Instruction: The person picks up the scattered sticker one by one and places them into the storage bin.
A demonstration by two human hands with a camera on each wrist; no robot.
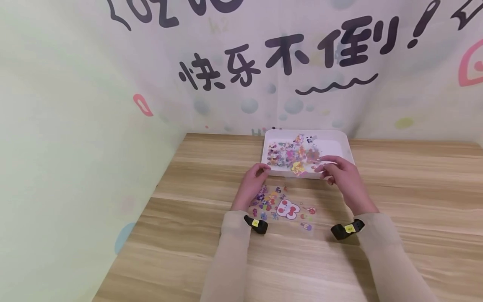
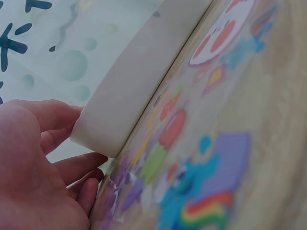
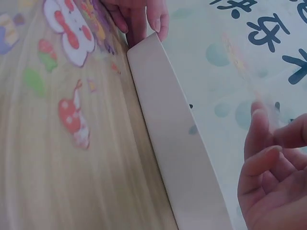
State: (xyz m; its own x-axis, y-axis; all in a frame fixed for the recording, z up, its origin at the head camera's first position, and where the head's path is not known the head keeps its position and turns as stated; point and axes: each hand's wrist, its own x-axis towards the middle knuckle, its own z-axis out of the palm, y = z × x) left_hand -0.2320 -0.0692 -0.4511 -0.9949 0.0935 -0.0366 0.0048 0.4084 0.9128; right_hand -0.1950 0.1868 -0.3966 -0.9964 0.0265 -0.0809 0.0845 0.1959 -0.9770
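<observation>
A white shallow tray (image 1: 336, 147) stands on the table by the back wall, with clear sheets of small colourful stickers in and over it. My left hand (image 1: 252, 184) grips the tray's near left corner, fingers at its rim. Over the near right side, my right hand (image 1: 345, 178) pinches a clear sticker sheet (image 3: 237, 60), faint and blurred in the right wrist view. In front of the tray lies another clear sticker sheet (image 1: 288, 209) with a white rabbit on it; my left hand and wrist overlap its left end in the head view.
The wooden table (image 1: 422, 201) extends to both sides of the tray. A printed cloth (image 1: 241, 107) with black lettering hangs behind, and a pale wall panel (image 1: 68, 159) borders the left table edge. Black wrist cameras (image 1: 258, 225) sit on both wrists.
</observation>
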